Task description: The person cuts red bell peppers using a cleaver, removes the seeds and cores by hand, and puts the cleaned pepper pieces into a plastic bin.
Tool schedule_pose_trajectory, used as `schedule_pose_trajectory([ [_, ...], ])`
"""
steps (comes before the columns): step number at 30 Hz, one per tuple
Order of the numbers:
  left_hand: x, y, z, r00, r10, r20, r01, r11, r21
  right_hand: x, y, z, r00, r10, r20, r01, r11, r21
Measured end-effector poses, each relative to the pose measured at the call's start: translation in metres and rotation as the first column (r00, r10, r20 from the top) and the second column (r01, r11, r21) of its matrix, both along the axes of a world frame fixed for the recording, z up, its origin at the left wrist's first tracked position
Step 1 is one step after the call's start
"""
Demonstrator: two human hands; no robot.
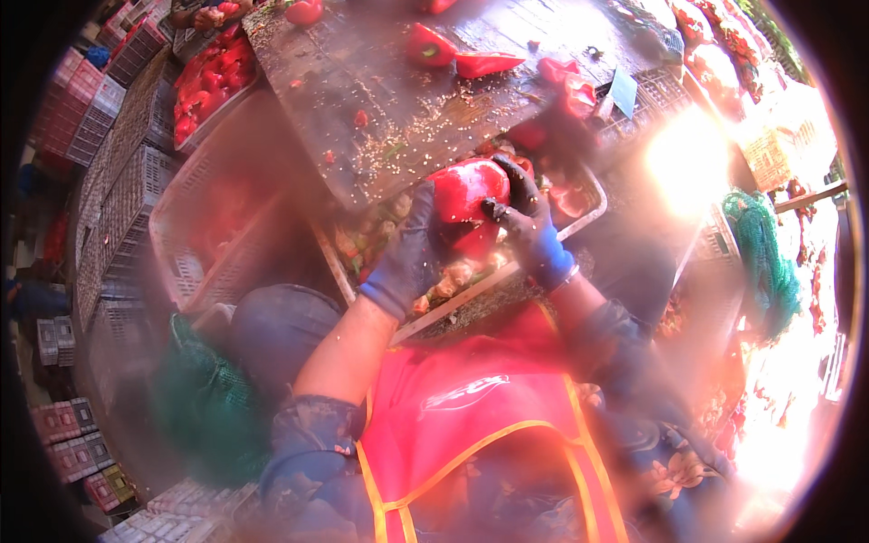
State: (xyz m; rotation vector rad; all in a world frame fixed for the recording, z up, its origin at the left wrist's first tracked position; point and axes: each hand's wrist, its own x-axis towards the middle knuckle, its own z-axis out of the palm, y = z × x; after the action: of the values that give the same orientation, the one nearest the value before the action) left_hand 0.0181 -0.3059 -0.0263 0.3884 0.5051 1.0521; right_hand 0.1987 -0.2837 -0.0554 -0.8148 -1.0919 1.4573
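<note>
A glossy red bell pepper (465, 186) is held between my two gloved hands above a crate (468, 293) of pepper cores and scraps. My left hand (407, 254), in a dark glove with a blue cuff, supports its left side. My right hand (533, 220), gloved likewise, has its fingers and thumb around the right side. Another red pepper piece (475, 241) shows just beneath, partly hidden; I cannot tell whether it is joined to the held pepper. Beyond my hands, a wooden board (326, 102) is strewn with pale seeds.
Red peppers (431, 46) and a cut piece (489, 63) lie on the board. A broad-bladed tool (623, 91) rests at its right edge. Plastic crates (166, 271) stand at left, one holding red peppers (214, 85). Green netting (764, 261) hangs at right. Sun glare washes out the right.
</note>
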Motion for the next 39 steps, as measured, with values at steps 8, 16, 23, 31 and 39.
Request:
schedule_pose_trajectory([
  [8, -0.001, -0.003, -0.040, 0.506, 0.456, -0.732, 0.279, 0.717, 0.639, 0.018, 0.008, -0.021, 0.960, -0.009, 0.278, 0.018, 0.999, -0.029],
  [16, 0.019, -0.008, -0.011, 0.956, 0.122, -0.266, -0.050, 0.964, 0.263, -0.011, -0.016, -0.025, 0.923, -0.207, 0.324, 0.097, 0.941, 0.325],
  [23, 0.001, 0.022, -0.085, 0.900, 0.084, -0.429, 0.208, 0.781, 0.589, 0.002, -0.007, -0.018, 0.996, 0.036, 0.076, -0.032, 0.998, -0.059],
  [31, 0.016, -0.013, -0.046, 0.462, 0.453, -0.762, 0.341, 0.702, 0.625, -0.002, -0.016, -0.005, 0.890, 0.103, 0.443, -0.119, 0.993, 0.008],
  [39, 0.004, -0.001, -0.084, 0.738, -0.041, -0.673, 0.233, 0.952, 0.197, -0.003, -0.019, -0.017, 0.919, 0.147, 0.365, -0.122, 0.988, -0.092],
])
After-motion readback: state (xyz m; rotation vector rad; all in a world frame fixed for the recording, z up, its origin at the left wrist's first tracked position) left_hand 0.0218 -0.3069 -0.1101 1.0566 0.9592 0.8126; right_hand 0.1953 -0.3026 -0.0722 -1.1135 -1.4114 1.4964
